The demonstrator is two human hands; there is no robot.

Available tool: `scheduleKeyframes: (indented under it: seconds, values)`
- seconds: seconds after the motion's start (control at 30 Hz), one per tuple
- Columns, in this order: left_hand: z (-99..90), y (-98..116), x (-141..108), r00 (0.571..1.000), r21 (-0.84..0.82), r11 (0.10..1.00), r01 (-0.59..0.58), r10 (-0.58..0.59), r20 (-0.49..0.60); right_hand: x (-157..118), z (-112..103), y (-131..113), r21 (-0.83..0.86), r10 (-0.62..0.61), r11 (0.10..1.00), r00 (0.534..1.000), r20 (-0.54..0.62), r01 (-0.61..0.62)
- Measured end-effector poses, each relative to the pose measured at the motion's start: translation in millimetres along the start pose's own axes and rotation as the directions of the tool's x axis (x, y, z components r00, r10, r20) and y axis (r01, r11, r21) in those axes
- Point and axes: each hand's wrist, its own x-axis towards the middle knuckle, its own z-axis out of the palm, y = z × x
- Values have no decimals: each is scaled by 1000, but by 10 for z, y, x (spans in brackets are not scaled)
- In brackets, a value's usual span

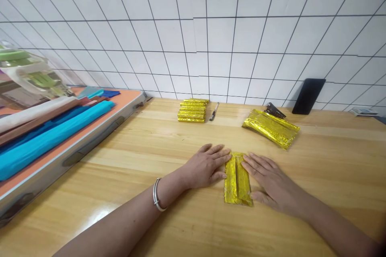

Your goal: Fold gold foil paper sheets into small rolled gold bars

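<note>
A sheet of shiny gold foil paper (230,180) lies flat on the wooden table, its two long sides folded inward so that a narrow gap runs down the middle. My left hand (208,165) rests palm down at its left edge, fingers stretched out and touching the upper left side. On the other side, my right hand (267,180) lies flat with fingers apart, its fingertips on the upper right edge and the thumb near the lower right corner. A silver bangle (156,194) circles my left wrist.
Folded gold strips (192,111) are piled near the wall beside a pen (214,111). A stack of gold sheets (271,126) lies right, by a black clip (275,110). A black phone (309,96) leans on the tiled wall. Coloured rolls (57,134) cover an orange-topped case (129,98) at left.
</note>
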Motion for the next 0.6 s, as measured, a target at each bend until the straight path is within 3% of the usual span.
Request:
scheduleKeyframes:
  seconds: [0.3,0.6]
  values:
    - [25,78,-32,999,-1,999,-36,36,-19,-50,-7,-76,30,-30,999,999,16,30]
    - [-13,104,-24,998,8,998,-69,69,7,-14,-48,-61,55,-27,998,997,-66,31]
